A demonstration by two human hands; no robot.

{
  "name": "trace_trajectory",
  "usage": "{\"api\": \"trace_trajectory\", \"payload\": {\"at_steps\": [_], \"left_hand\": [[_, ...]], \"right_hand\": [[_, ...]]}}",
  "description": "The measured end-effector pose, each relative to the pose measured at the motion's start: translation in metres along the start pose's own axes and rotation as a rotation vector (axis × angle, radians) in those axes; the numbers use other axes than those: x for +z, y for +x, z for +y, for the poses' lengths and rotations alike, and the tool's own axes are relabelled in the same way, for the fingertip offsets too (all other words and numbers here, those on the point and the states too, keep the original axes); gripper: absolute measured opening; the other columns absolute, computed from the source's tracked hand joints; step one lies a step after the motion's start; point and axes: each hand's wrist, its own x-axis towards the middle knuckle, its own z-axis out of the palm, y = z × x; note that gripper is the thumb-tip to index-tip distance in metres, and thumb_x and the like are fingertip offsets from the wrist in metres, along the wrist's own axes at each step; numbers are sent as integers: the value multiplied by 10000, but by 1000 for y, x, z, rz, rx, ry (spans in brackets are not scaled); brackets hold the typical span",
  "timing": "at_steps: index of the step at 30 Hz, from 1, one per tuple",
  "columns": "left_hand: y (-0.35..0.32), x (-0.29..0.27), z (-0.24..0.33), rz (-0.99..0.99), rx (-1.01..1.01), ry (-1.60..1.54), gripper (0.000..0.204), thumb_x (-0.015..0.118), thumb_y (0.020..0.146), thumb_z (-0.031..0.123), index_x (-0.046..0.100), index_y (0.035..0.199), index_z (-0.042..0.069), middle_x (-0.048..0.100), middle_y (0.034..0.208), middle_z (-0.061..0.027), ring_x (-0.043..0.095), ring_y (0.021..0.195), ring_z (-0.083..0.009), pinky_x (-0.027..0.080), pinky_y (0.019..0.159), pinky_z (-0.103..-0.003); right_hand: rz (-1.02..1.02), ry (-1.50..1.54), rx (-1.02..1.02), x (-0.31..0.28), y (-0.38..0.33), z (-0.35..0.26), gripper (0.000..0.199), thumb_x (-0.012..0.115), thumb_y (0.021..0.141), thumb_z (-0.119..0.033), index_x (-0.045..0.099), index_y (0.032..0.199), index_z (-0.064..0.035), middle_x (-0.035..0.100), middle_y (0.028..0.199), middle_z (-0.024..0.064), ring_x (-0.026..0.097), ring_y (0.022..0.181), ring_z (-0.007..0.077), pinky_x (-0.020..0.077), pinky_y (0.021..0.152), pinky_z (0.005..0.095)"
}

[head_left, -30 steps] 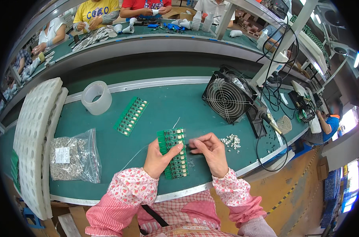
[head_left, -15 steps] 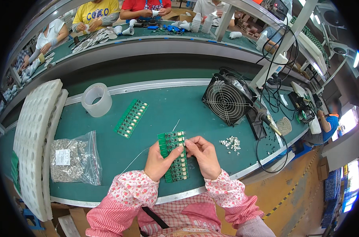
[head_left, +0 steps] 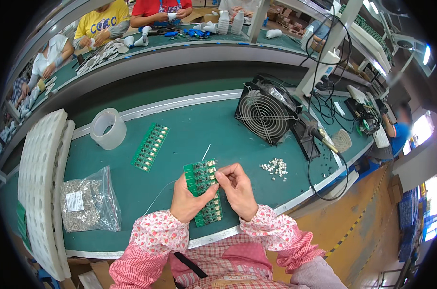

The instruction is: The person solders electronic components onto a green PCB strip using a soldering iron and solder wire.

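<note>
Far L of the black axial fan (head_left: 264, 113), two white foam trays (head_left: 41, 188) w/ round dimples, one against the other. Next, well L of the fan & nearer the person, a clear zip bag (head_left: 96, 204) of small metallic-looking pcs, white label on front. Clear tape roll (head_left: 115, 137) is L of the fan, abt level w/ it, on the green bench (head_left: 194, 123). Then, L of the fan & a bit nearer, a loose PCB panel (head_left: 150, 147), flat, slanted, comps. up. Thin pale wire (head_left: 159, 196) lies front-L of the fan, by the L wrist. L hand (head_left: 186, 201), front-L of the fan, is mostly closed: thumb across the face of the held PCB panel (head_left: 198, 178), fingers mostly hidden under it. That panel is front-L of the fan, over the bench's near edge, btwn both hands. R hand (head_left: 237, 190), in front of the fan & slightly L: fingers curled, thumb & index tips close together at the panel's R edge; can't tell if a small pc is btwn them. Directly in front of the fan, a scatter of small white connectors (head_left: 275, 168). R of the fan: soldering iron (head_left: 327, 143) w/ black cord, then an oval tan pad (head_left: 341, 140).
</note>
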Motion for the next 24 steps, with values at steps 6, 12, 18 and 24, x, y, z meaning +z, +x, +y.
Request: {"api": "trace_trajectory", "payload": {"at_steps": [6, 12, 18, 24], "left_hand": [[4, 0, -3, -15, 17, 1, 285, 700, 746, 19, 587, 1007, 9, 637, 892, -29, 601, 784, -89, 500, 701, -243], [4, -2, -3, -29, -4, 7, 285, 708, 745, 32, 583, 1001, 12, 634, 889, -30, 605, 783, -98, 501, 703, -248], [4, 4, 6, -5, -37, -53, 272, 707, 758, 29, 580, 997, 6, 638, 891, -37, 605, 774, -95, 505, 684, -249], [2, -3, 2, -1, -17, -75, 251, 709, 765, 47, 597, 984, -4, 642, 870, -36, 605, 757, -93, 505, 669, -245]], "right_hand": [[-25, 24, 22, -2, 1, -2, 153, 567, 912, -123, 465, 953, -17, 540, 940, 43, 503, 851, 63, 436, 769, 211], [-31, 42, 31, -1, 1, 0, 172, 574, 911, -149, 468, 951, -19, 547, 916, 34, 506, 831, 60, 438, 757, 209], [30, 5, -7, -4, -1, -2, 185, 597, 896, -161, 521, 932, 3, 573, 820, 24, 528, 740, 63, 450, 675, 221], [61, -167, -130, -4, -10, -5, 143, 605, 874, -117, 567, 934, 8, 625, 863, 56, 587, 791, 112, 474, 737, 255]]}}
